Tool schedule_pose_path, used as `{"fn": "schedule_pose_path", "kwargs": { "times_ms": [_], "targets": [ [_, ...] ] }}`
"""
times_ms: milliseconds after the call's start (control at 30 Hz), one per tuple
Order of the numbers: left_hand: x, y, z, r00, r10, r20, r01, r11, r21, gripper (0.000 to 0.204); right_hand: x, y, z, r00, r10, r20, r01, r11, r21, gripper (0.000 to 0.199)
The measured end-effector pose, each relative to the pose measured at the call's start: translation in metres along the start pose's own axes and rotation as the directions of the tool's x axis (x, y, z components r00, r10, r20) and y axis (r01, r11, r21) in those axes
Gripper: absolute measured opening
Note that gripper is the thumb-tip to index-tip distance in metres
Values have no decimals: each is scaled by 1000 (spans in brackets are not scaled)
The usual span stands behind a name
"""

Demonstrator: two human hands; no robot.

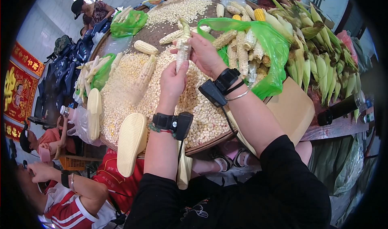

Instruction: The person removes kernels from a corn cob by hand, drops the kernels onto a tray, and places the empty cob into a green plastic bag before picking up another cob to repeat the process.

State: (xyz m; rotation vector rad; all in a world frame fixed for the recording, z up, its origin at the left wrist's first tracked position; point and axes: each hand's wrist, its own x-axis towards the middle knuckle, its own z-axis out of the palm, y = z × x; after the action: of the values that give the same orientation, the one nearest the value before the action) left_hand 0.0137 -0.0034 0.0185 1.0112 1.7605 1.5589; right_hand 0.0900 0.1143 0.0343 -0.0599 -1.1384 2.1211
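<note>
Over a heap of loose pale corn kernels (204, 111), I hold a corn cob (183, 51) upright between both hands. My left hand (173, 84) is closed around its lower end. Higher up, my right hand (205, 55) grips the same cob from the right, its fingers partly hidden. The cob looks whitish below and yellow-green at its narrow top. Just behind it, another white ear of corn (171, 36) lies on the round tray (210, 145). A further ear (145, 47) rests to the left.
A green plastic bag (277, 69) of stripped cobs stands right, beside a pile of husked ears (319, 63). Cream slipper soles (132, 144) lean at the near edge. A black bottle (341, 109) lies far right. Other people sit around the tray.
</note>
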Motion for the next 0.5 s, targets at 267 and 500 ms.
{"fn": "schedule_pose_path", "kwargs": {
  "times_ms": [267,500],
  "targets": [
    [2,-5,3,1000,4,-10,-3,997,74,26,0,4,1,994,17,-104,-25,996,-85,38],
    [-1,0,2,996,-87,29,88,996,-33,27,-1,-3,-5,993,76,-91,-80,996,-34,40]
  ]
}}
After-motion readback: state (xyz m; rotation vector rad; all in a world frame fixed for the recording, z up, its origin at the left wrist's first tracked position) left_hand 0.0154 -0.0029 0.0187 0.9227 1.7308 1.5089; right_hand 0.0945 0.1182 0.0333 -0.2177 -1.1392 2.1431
